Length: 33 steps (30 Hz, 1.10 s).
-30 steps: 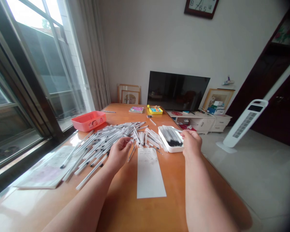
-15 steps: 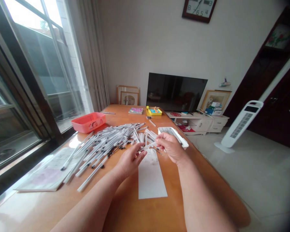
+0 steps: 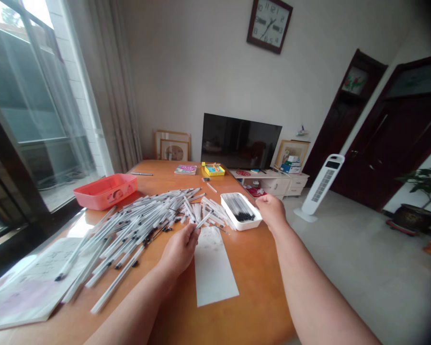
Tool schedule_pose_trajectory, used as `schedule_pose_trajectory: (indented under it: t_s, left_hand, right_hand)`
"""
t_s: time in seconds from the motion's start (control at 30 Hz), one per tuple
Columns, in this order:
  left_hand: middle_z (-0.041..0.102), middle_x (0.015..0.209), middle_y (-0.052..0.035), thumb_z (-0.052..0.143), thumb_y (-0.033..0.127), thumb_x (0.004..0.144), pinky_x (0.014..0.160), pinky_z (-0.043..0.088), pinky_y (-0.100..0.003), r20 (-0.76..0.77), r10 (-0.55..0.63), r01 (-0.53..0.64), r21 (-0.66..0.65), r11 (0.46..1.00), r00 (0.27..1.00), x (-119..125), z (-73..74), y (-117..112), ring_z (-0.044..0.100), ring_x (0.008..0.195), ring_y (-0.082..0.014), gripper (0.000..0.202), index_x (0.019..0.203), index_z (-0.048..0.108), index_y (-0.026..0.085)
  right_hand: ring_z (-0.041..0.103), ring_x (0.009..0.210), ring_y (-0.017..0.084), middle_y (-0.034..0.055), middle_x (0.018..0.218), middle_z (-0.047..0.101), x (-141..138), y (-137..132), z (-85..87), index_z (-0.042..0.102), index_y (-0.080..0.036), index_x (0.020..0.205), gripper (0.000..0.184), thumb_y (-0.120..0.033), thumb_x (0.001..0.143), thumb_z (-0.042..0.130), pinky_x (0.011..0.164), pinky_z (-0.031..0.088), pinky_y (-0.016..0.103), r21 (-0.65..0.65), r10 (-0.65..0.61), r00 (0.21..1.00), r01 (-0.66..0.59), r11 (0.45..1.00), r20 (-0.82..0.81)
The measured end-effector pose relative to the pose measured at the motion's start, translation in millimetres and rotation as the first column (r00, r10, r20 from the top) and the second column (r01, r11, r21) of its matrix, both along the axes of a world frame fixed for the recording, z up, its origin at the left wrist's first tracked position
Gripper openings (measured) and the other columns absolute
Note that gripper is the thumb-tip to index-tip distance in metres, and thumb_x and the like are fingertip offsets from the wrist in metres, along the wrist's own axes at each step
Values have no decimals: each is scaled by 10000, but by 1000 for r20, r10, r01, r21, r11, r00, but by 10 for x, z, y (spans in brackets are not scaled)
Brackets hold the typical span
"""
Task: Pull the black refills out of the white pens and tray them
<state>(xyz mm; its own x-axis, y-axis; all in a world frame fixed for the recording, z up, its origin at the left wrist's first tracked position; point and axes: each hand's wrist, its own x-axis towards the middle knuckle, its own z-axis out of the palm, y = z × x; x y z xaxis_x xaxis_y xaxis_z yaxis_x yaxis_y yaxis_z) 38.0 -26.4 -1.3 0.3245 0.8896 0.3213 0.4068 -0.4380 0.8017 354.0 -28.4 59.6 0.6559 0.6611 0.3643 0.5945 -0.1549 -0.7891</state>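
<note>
Left hand (image 3: 179, 250) has its fingers (image 3: 192, 233) closed on one white pen (image 3: 203, 220), right at the edge of the loose pen pile (image 3: 140, 225) on the wooden counter (image 3: 258, 292). Right hand (image 3: 271, 211) is curled shut, seemingly empty, just beside the white tray (image 3: 241, 219) of black-tipped pens. Paper strip (image 3: 212, 266) lies on the counter between the hands, just in front of the pile.

Honey-toned wooden table (image 3: 262, 292), crowded with pens
Loose white stick pens (image 3: 140, 225) beside a white tray (image 3: 240, 219); coral plastic tub (image 3: 105, 192), paper strip (image 3: 213, 273)
</note>
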Motion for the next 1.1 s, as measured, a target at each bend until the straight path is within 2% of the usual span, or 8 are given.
schedule_pose_trajectory:
  t_s: [0.1, 0.17, 0.23, 0.37, 0.6, 0.93, 1.0, 1.1]
  left_hand:
    - [617, 714, -24, 435, 509, 946, 650, 381, -270, -75, -5, 7, 22, 1000, 997, 5, 11, -7, 580, 675, -193, 317, 813, 536, 239]
    - [623, 729, -29, 417, 506, 953, 653, 381, -273, -134, 0, 6, 43, 999, 991, 2, 18, -7, 593, 693, -201, 315, 812, 524, 245]
    - [625, 744, -32, 404, 504, 960, 656, 379, -275, -172, 3, 5, 52, 999, 985, -5, 16, -1, 602, 712, -207, 313, 814, 510, 248]
    - [624, 772, -36, 372, 512, 976, 654, 368, -281, -208, 9, 3, 60, 998, 978, -21, -9, 28, 597, 728, -210, 326, 822, 485, 248]
    - [648, 810, -46, 386, 504, 972, 653, 362, -282, -206, 7, 6, 62, 998, 978, -29, -17, 40, 601, 747, -216, 312, 859, 527, 250]
    - [655, 792, -39, 429, 500, 953, 642, 375, -272, -169, 63, -49, 88, 995, 984, -41, 31, 26, 597, 713, -206, 301, 858, 567, 249]
    - [663, 790, -35, 502, 498, 914, 629, 380, -272, -114, 100, -90, 92, 992, 988, -41, 48, 19, 591, 698, -206, 273, 917, 622, 252]
    - [671, 780, -25, 588, 483, 857, 618, 388, -274, -5, 143, -142, 87, 986, 990, -30, 69, -10, 581, 677, -202, 308, 1054, 680, 264]
  right_hand:
    - [636, 713, 216, 32, 812, 722, 130, 24, -63, 740, -261, 798, 158, -339, 710, 634, 648, 444, 314, -391, 31, 968, 70, 918, 248]
    - [661, 817, 238, 53, 950, 735, 127, 58, -81, 749, -278, 865, 185, -341, 722, 650, 690, 459, 329, -520, 113, 922, 106, 848, 372]
    - [661, 949, 264, 78, 1076, 720, 86, 111, -88, 749, -278, 959, 251, -319, 724, 669, 754, 472, 343, -573, 179, 875, 130, 809, 451]
    - [599, 1150, 320, 143, 1205, 678, 5, 247, -116, 738, -218, 1079, 368, -234, 714, 693, 877, 467, 385, -603, 219, 835, 160, 781, 505]
    - [604, 1172, 324, 185, 1190, 691, 5, 359, -183, 728, -159, 1136, 395, -193, 744, 686, 895, 470, 382, -643, 222, 824, 208, 738, 521]
    - [675, 1026, 295, 154, 1098, 718, 18, 238, -94, 733, -200, 1076, 293, -275, 828, 596, 771, 470, 347, -602, 158, 844, 222, 767, 513]
    - [674, 985, 285, 143, 1096, 707, 19, 145, -30, 720, -214, 1059, 284, -329, 855, 560, 739, 454, 339, -562, 117, 846, 237, 792, 521]
    - [648, 851, 235, 86, 982, 698, -49, -54, 81, 697, -232, 912, 199, -368, 840, 570, 656, 395, 301, -411, 73, 844, 181, 893, 531]
